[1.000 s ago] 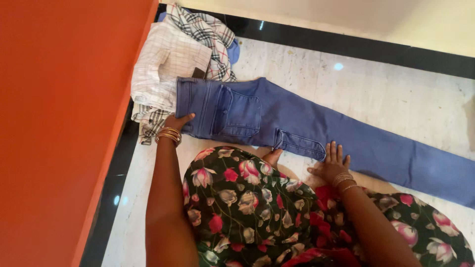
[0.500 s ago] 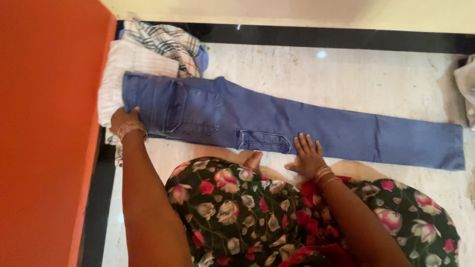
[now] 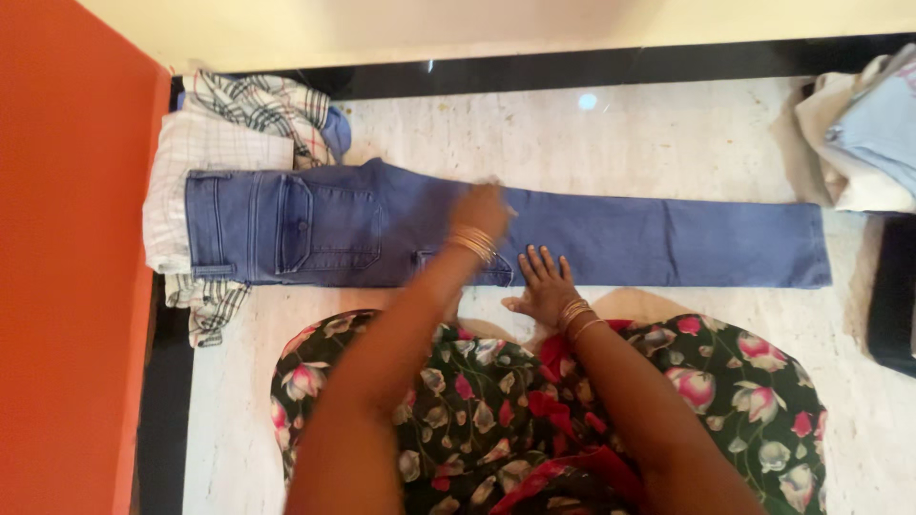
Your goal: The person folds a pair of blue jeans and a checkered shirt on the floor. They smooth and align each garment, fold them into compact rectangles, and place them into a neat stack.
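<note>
A pair of blue jeans point(image 3: 630, 243) lies flat across the pale marble floor, folded leg on leg, waistband at the left. My left hand point(image 3: 480, 212) hovers blurred over the thigh of the jeans, fingers loosely curled, holding nothing. Bangles ring its wrist. My right hand point(image 3: 542, 283) rests flat, fingers spread, on the near edge of the jeans beside a side pocket. My lap, in a dark floral dress, is below both hands.
A pile of checked and white shirts point(image 3: 229, 133) lies under the waistband at the left. An orange wall point(image 3: 67, 286) runs down the left side. More folded pale clothes point(image 3: 859, 143) sit at the right edge. A black floor border point(image 3: 620, 67) runs along the back.
My left hand left the waistband and swung right to above the thigh. The view shifted, so the jeans now lie level. My right hand stayed on the jeans' near edge.
</note>
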